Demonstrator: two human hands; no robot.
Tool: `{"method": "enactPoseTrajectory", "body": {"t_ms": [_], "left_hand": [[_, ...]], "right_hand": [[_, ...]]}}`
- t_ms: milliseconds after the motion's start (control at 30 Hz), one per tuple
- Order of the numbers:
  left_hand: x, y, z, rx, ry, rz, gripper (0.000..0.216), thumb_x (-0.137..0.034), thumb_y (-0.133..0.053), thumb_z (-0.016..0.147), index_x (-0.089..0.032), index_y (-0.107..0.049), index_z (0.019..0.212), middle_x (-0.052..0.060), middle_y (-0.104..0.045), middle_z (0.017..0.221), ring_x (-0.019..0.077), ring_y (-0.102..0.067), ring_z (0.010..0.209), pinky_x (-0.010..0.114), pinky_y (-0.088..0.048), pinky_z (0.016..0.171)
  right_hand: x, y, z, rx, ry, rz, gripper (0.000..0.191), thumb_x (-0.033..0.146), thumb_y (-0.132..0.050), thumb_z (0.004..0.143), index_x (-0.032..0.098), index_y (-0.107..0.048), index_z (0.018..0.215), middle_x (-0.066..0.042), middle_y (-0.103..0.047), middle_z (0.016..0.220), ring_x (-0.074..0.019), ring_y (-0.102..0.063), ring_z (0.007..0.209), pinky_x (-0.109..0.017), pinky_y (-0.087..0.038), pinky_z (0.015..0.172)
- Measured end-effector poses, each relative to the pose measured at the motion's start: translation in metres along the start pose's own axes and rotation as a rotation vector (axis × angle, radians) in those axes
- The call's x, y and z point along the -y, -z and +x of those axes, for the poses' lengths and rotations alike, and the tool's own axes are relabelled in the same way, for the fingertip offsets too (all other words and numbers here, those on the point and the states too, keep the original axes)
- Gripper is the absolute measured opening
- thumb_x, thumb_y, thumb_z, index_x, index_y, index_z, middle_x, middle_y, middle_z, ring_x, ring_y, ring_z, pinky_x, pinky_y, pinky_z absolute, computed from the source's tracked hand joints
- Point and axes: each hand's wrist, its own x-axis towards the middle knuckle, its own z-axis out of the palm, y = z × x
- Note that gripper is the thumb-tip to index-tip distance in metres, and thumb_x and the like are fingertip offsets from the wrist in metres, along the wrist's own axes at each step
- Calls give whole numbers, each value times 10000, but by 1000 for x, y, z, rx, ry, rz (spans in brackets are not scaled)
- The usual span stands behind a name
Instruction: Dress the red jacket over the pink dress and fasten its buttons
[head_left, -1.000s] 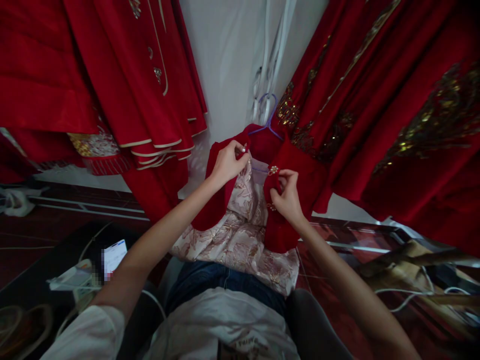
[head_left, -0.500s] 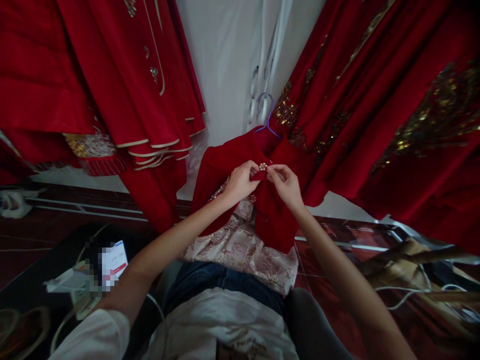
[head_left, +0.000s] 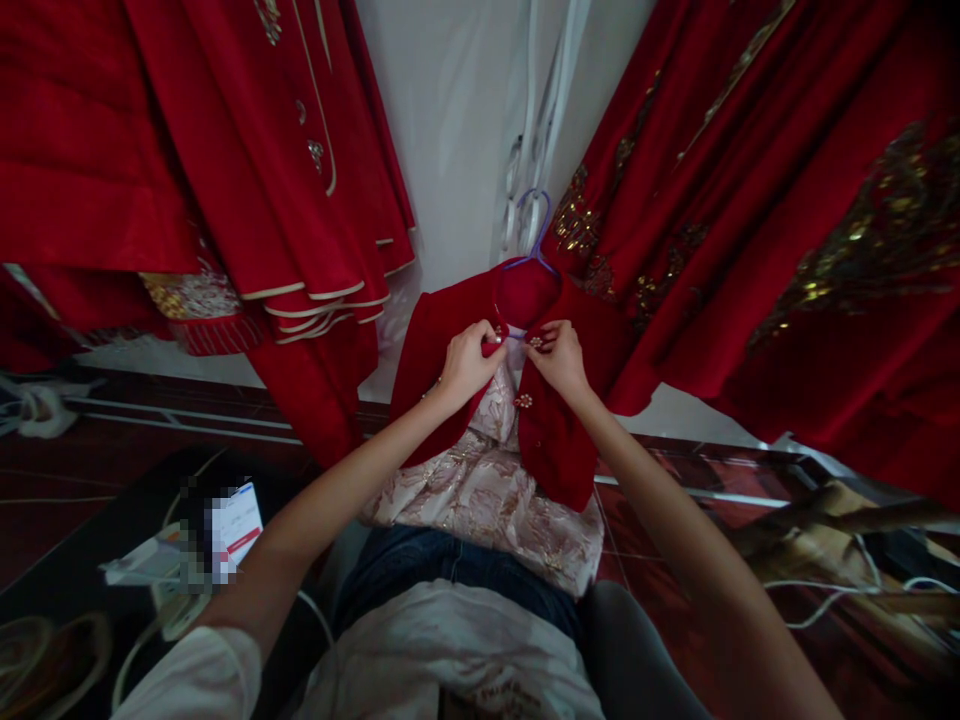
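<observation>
A small red jacket [head_left: 562, 450] lies over my lap with a purple hanger [head_left: 537, 240] in its neck. My left hand [head_left: 470, 365] pinches the jacket's front edge on the left, close to a jewelled button at the collar. On the other side my right hand [head_left: 559, 358] grips the opposite front edge beside a flower-shaped jewelled button [head_left: 535, 342]. The two edges are apart, and the hanger's lower bar shows between them. Lower on the right edge sits another flower button [head_left: 523, 401]. Beneath the jacket spreads a shiny pale pink brocade cloth [head_left: 480, 480].
Red garments [head_left: 247, 150] with gold trim hang at the left. Red garments with gold sequins [head_left: 720, 230] hang at the right. A phone with a lit screen [head_left: 238, 525] stands at the lower left near a cable. Wooden pieces and white cords [head_left: 817, 590] lie at the right.
The jacket's two front edges have been drawn apart at the collar, after being together between my fingers. My hands are farther from each other, and the neck opening looks wider.
</observation>
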Motion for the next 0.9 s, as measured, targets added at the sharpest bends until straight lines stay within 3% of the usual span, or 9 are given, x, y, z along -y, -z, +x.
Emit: {"method": "enactPoseTrajectory", "body": {"t_ms": [133, 267, 433, 600, 733, 900], "left_hand": [[5, -9, 0, -15, 9, -160, 202, -176, -637, 781, -216, -476, 897, -4, -647, 856, 141, -652, 791, 260, -494, 745], [3, -12, 3, 52, -41, -195, 223, -203, -643, 806, -221, -487, 965, 15, -673, 921, 139, -667, 834, 262, -510, 762], [13, -22, 9, 88, -68, -163, 166, -179, -627, 819, -213, -523, 944, 23, -690, 953, 143, -667, 866, 273, -509, 793], [34, -43, 13, 84, 71, -151, 167, -154, -658, 777, -196, -542, 889, 35, -701, 920, 165, -670, 833, 292, -515, 764], [40, -50, 13, 87, 69, -152, 142, -150, -641, 788, -197, -544, 882, 35, -696, 944, 167, -666, 911, 308, -505, 844], [42, -47, 12, 80, 29, -226, 120, -155, -609, 814, -198, -537, 900, 20, -675, 933, 131, -655, 861, 267, -505, 811]], "right_hand": [[-1, -12, -2, -63, 16, -121, 337, 160, -608, 672, 181, -455, 972, -145, -492, 1046, -281, -524, 966, -478, -459, 901], [-1, -16, 3, -58, -30, -93, 320, 127, -583, 634, 182, -490, 934, -130, -539, 1027, -258, -540, 948, -436, -467, 883], [3, 0, 11, 127, -198, 214, 291, 255, -691, 589, 185, -585, 850, -15, -622, 782, -159, -580, 711, -318, -500, 738], [19, 21, 7, 279, -284, 588, 387, 309, -789, 541, 177, -635, 870, -15, -666, 802, -145, -626, 757, -307, -509, 800], [27, 18, 3, 313, -259, 624, 397, 325, -800, 557, 179, -639, 890, -25, -675, 838, -151, -642, 795, -335, -515, 864], [22, 2, 1, 256, -233, 615, 363, 303, -750, 613, 179, -622, 929, -45, -675, 901, -158, -649, 832, -360, -534, 873]]}}
